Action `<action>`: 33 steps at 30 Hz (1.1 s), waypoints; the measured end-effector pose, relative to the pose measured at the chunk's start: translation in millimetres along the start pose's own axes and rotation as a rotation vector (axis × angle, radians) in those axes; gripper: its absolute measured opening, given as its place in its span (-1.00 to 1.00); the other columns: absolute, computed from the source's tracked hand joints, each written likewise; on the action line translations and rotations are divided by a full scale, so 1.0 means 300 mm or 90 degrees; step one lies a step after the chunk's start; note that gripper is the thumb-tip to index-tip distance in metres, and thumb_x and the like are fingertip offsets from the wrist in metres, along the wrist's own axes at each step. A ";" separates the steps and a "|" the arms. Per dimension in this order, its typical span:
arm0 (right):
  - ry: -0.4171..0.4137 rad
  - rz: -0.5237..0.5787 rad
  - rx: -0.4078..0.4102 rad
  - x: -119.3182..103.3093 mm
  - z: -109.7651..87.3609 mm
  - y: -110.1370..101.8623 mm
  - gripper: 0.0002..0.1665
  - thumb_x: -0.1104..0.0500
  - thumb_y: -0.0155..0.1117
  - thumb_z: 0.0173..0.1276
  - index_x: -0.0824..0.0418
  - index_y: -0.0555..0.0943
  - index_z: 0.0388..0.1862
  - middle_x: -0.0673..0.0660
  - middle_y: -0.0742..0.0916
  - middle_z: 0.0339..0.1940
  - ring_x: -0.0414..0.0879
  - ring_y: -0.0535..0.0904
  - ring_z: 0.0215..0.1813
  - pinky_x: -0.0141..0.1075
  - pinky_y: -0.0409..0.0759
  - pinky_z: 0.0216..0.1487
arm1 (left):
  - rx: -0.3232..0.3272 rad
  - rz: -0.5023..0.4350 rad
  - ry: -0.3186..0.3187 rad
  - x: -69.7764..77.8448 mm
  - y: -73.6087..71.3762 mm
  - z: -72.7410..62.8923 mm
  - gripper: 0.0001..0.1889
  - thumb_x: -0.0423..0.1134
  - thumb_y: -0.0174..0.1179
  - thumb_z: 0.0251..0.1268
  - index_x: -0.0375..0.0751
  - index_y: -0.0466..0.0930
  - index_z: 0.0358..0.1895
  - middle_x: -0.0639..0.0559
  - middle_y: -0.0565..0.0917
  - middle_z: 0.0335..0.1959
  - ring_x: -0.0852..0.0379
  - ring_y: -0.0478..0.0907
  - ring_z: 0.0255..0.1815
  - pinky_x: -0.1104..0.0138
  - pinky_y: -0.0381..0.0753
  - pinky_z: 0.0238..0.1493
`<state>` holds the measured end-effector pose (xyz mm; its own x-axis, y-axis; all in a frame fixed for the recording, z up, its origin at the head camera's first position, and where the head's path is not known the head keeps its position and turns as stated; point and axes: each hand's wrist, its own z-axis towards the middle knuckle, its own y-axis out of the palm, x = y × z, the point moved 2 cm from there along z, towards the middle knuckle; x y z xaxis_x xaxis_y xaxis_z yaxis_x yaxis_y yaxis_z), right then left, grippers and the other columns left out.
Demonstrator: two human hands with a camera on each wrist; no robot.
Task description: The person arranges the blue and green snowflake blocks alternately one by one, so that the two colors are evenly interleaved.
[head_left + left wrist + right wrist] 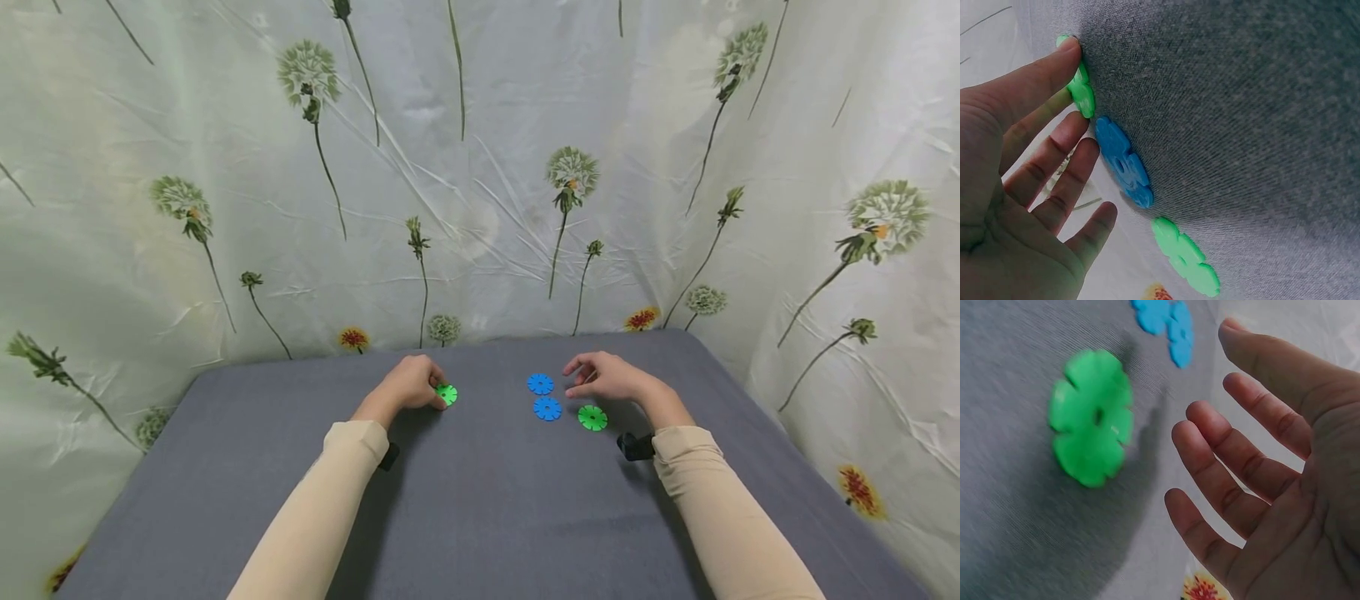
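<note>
In the head view my left hand [408, 382] pinches a green notched plastic disc [447, 394] by its edge. The left wrist view shows thumb and index finger on that green disc [1085, 97], the other fingers spread. My right hand [611, 379] hovers with loosely bent fingers and holds nothing. Closest to it are a blue notched disc [540, 384], a second blue disc [547, 408] just in front, and another green disc [592, 418]. In the right wrist view this green disc [1092, 417] lies apart from my fingertips [1186, 440].
A grey cloth [480, 500] covers the table. Behind and at both sides hangs a pale curtain [495, 183] printed with dandelions. Each wrist wears a small black camera, the right one [636, 447] showing more clearly.
</note>
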<state>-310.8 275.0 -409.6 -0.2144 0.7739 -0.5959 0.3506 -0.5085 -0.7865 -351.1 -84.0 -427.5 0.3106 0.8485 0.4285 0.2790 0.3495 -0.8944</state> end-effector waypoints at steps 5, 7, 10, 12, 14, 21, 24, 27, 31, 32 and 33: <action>-0.002 0.010 -0.027 -0.007 0.008 0.050 -0.54 0.12 0.52 0.45 0.30 0.68 0.22 0.15 0.76 -0.07 -0.05 0.65 -0.05 -0.24 0.62 -0.03 | 0.002 0.009 -0.005 0.004 0.006 0.005 -0.60 -0.20 0.63 0.19 -0.18 0.86 0.10 -0.06 0.84 -0.01 0.04 0.70 -0.09 0.13 0.72 0.02; 0.001 0.008 -0.028 -0.012 0.012 0.065 -0.55 0.14 0.55 0.43 0.29 0.69 0.20 0.14 0.76 -0.09 -0.08 0.64 -0.07 -0.26 0.61 -0.04 | 0.003 0.012 -0.006 0.005 0.007 0.008 -0.60 -0.21 0.64 0.18 -0.17 0.86 0.10 -0.05 0.84 -0.03 0.06 0.68 -0.13 0.14 0.71 -0.01; 0.009 0.002 -0.023 -0.023 0.015 0.083 -0.56 0.14 0.58 0.40 0.27 0.71 0.18 0.12 0.76 -0.11 -0.09 0.63 -0.07 -0.25 0.61 -0.03 | 0.006 0.024 -0.008 0.006 0.009 0.011 -0.61 -0.20 0.64 0.18 -0.15 0.87 0.09 -0.02 0.83 -0.06 0.08 0.65 -0.17 0.15 0.70 -0.03; 0.011 -0.005 -0.017 -0.031 0.016 0.092 -0.55 0.14 0.59 0.38 0.27 0.72 0.17 0.12 0.76 -0.11 -0.08 0.62 -0.08 -0.22 0.61 -0.02 | 0.005 0.030 -0.010 0.009 0.008 0.011 -0.61 -0.19 0.64 0.18 -0.13 0.87 0.09 -0.01 0.83 -0.07 0.09 0.63 -0.18 0.16 0.68 -0.06; 0.012 -0.016 -0.011 -0.037 0.017 0.100 -0.54 0.13 0.62 0.36 0.27 0.73 0.16 0.12 0.77 -0.11 -0.07 0.62 -0.07 -0.20 0.62 -0.01 | 0.002 0.034 -0.015 0.012 0.006 0.010 -0.61 -0.19 0.64 0.19 -0.12 0.87 0.09 0.01 0.82 -0.09 0.10 0.61 -0.20 0.18 0.65 -0.11; 0.010 -0.054 0.010 -0.055 0.023 0.116 -0.60 0.15 0.66 0.31 0.24 0.76 0.07 0.10 0.76 -0.15 -0.08 0.60 -0.09 -0.16 0.61 0.01 | -0.004 0.041 -0.037 0.025 -0.005 0.008 -0.61 -0.19 0.64 0.18 -0.08 0.87 0.10 0.02 0.79 -0.10 0.08 0.59 -0.20 0.18 0.59 -0.15; 0.009 -0.070 0.013 -0.058 0.024 0.117 -0.62 0.16 0.67 0.29 0.23 0.77 0.03 0.09 0.76 -0.17 -0.09 0.59 -0.11 -0.17 0.62 0.00 | -0.004 0.046 -0.041 0.028 -0.005 0.010 -0.62 -0.19 0.64 0.18 -0.05 0.88 0.09 0.00 0.80 -0.04 0.06 0.65 -0.12 0.10 0.67 -0.05; 0.008 -0.085 0.015 -0.062 0.025 0.119 -0.63 0.16 0.67 0.29 0.24 0.77 0.01 0.08 0.75 -0.19 -0.10 0.59 -0.12 -0.16 0.62 0.00 | -0.002 0.048 -0.046 0.032 -0.004 0.009 -0.62 -0.19 0.65 0.17 -0.03 0.88 0.08 0.00 0.80 0.00 0.03 0.68 -0.05 0.03 0.70 0.02; 0.005 -0.101 0.019 -0.064 0.029 0.126 -0.59 0.17 0.67 0.29 0.25 0.77 0.07 0.08 0.75 -0.19 -0.10 0.60 -0.13 -0.16 0.63 0.00 | 0.000 0.053 -0.051 0.032 -0.002 0.010 -0.61 -0.19 0.67 0.14 -0.02 0.88 0.07 0.00 0.80 0.01 0.00 0.69 -0.02 0.00 0.71 0.05; 0.008 -0.101 0.018 -0.063 0.030 0.129 -0.57 0.17 0.67 0.29 0.24 0.77 0.09 0.07 0.76 -0.19 -0.10 0.60 -0.14 -0.16 0.64 0.00 | -0.001 0.054 -0.050 0.031 -0.001 0.010 -0.61 -0.18 0.67 0.14 -0.02 0.88 0.07 0.00 0.81 0.01 0.00 0.70 -0.01 0.00 0.72 0.05; 0.013 -0.100 0.017 -0.063 0.031 0.131 -0.56 0.17 0.66 0.29 0.24 0.77 0.12 0.07 0.76 -0.19 -0.11 0.60 -0.14 -0.16 0.63 0.00 | -0.001 0.054 -0.050 0.030 -0.001 0.010 -0.61 -0.18 0.66 0.15 -0.02 0.88 0.08 -0.01 0.81 0.02 0.00 0.70 -0.01 0.00 0.72 0.05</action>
<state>-301.4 236.9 -430.7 -0.2460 0.8519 -0.4624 0.2902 -0.3904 -0.8737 -351.2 -75.1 -423.8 0.2620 0.9034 0.3394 0.2564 0.2739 -0.9270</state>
